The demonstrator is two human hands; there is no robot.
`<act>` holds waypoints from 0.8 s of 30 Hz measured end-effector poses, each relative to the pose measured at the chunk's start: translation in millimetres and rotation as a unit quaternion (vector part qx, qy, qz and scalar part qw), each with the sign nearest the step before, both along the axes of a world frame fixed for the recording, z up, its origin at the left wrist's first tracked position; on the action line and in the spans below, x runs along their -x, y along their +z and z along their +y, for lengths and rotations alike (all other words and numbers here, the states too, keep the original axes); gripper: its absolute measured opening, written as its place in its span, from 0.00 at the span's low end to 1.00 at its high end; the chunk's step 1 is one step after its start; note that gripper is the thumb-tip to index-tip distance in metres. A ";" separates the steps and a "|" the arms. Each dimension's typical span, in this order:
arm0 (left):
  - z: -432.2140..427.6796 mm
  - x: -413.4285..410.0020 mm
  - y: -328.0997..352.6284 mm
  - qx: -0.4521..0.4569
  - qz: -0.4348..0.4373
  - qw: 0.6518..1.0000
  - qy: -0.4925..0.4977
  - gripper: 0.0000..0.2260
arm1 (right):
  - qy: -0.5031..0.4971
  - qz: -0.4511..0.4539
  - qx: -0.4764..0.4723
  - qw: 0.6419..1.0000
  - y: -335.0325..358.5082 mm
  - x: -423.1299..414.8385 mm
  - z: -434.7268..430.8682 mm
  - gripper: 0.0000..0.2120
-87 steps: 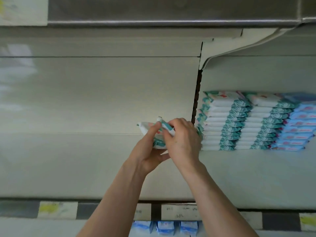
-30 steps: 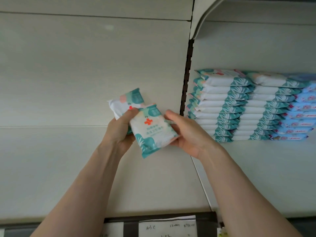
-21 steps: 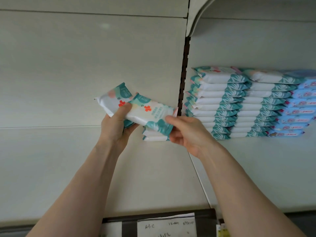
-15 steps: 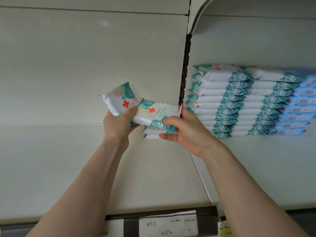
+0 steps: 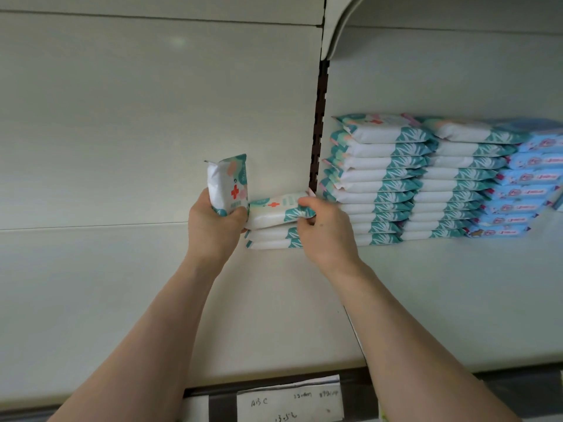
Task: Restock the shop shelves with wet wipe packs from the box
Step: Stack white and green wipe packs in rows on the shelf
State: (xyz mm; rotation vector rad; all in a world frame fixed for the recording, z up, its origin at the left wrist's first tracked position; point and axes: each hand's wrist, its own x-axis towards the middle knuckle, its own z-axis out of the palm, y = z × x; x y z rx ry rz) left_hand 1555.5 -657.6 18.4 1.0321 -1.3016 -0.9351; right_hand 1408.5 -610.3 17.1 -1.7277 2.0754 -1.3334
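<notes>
the left part of the white shelf (image 5: pixel 91 300) lies bare up to the back panel. the left hand (image 5: pixel 213 226) is raised over it, its grip closed around the lower end of an upright wet wipe pack (image 5: pixel 228 184), white and teal with a red cross, the sealed top edge pointing up. just to the right of it, touching the left hand's fingers, a second pack (image 5: pixel 275 210) lies flat on top of a short stack (image 5: pixel 272 239) of two like packs that rests on the shelf close to the back panel. the right hand (image 5: pixel 327 236) has its grip pinching the right end of that flat pack, thumb on top and fingers curled under its teal edge. both bare forearms reach up from the near edge of the view.

behind the right hand a dark slotted upright (image 5: pixel 316 132) runs up the back panel, and a curved white bracket (image 5: pixel 338 25) sits at its top. right of the upright, a tall stack of teal packs (image 5: pixel 377 178) stands on the shelf, with a second teal stack (image 5: pixel 457 184) just beside it and a stack of blue packs (image 5: pixel 524 190) at the far right, all touching side by side. along the near shelf edge, a handwritten paper label (image 5: pixel 289 403) sits in a dark strip.
</notes>
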 end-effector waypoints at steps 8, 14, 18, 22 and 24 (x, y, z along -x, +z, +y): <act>0.7 -0.4 0.3 0.007 -0.005 1.000 0.002 0.15 | -0.106 0.241 -0.059 0.963 0.1 -1.0 -1.3 0.15; 4.0 -4.2 12.2 0.027 0.069 0.997 0.030 0.11 | -0.071 0.190 0.005 0.979 0.6 -4.1 3.1 0.13; 9.6 -0.9 18.1 0.004 0.167 0.985 -0.048 0.13 | 0.069 -0.118 0.076 0.988 7.1 -19.9 3.9 0.16; 14.3 1.9 18.7 -0.044 0.161 0.977 -0.136 0.09 | 0.182 -0.283 -0.016 0.942 15.8 -22.7 5.9 0.09; 14.1 2.0 20.0 -0.062 0.145 0.981 -0.115 0.06 | 0.168 -0.314 0.012 0.934 18.2 -19.2 6.1 0.09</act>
